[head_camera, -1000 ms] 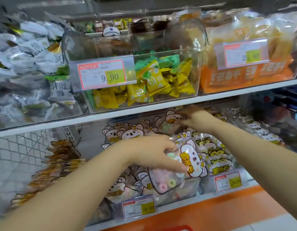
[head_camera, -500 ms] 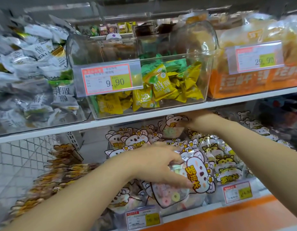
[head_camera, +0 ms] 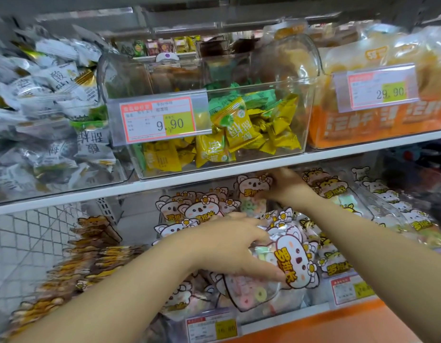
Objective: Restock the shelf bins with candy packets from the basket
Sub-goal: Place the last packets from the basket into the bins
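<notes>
On the lower shelf, a clear bin (head_camera: 269,315) holds several cartoon-koala candy packets with coloured ring sweets. My left hand (head_camera: 229,246) lies over the front packet (head_camera: 292,262) at the bin's front, fingers spread on its face and thumb under its top edge. My right hand (head_camera: 287,185) reaches deep into the back of the same bin, just under the upper shelf edge, gripping a standing koala packet (head_camera: 253,191) by its right side. The basket is out of view.
Above, a clear bin of yellow and green sweets (head_camera: 239,134) with a 9.90 tag stands on the white shelf (head_camera: 214,173). Silver packets (head_camera: 41,107) lie to its left, orange bread bags (head_camera: 377,120) to its right. Brown packets (head_camera: 78,263) pile at lower left, hamster packets (head_camera: 333,186) at right.
The view has shifted a little. My left hand stays on the front packet. My right hand keeps its hold on the rear packet deep in the bin.
</notes>
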Demonstrator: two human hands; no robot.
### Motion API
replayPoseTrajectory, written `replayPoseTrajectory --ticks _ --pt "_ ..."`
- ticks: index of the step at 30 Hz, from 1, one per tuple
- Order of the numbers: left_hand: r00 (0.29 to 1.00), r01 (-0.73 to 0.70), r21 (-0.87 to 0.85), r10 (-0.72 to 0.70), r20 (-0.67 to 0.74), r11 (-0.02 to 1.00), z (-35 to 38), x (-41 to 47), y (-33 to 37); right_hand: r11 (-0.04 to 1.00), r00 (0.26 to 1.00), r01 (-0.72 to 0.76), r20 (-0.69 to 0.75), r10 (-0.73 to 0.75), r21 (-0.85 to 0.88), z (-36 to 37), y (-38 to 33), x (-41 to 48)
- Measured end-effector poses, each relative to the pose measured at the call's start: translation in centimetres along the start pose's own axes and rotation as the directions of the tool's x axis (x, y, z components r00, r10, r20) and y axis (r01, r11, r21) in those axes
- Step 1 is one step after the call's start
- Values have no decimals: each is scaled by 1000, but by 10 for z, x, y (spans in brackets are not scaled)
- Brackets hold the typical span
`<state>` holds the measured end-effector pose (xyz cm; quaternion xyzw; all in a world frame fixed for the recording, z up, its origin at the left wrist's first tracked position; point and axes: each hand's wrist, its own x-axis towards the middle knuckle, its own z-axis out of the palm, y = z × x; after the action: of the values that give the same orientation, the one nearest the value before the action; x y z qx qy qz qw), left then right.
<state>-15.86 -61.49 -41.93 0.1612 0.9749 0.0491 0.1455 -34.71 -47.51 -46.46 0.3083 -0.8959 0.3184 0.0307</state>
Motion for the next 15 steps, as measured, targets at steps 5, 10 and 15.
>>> replayPoseTrajectory --ticks 5,10,15 --pt "1000 19 -26 -18 7 999 -1 -2 2 993 993 115 16 -115 -26 4 -3 4" --pt "1000 4 -34 -3 15 999 -2 -2 2 981 976 149 179 -126 -127 3 -8 14" --pt "1000 -1 -25 1 -13 1000 0 -1 0 971 961 160 251 -113 -177 18 0 18"
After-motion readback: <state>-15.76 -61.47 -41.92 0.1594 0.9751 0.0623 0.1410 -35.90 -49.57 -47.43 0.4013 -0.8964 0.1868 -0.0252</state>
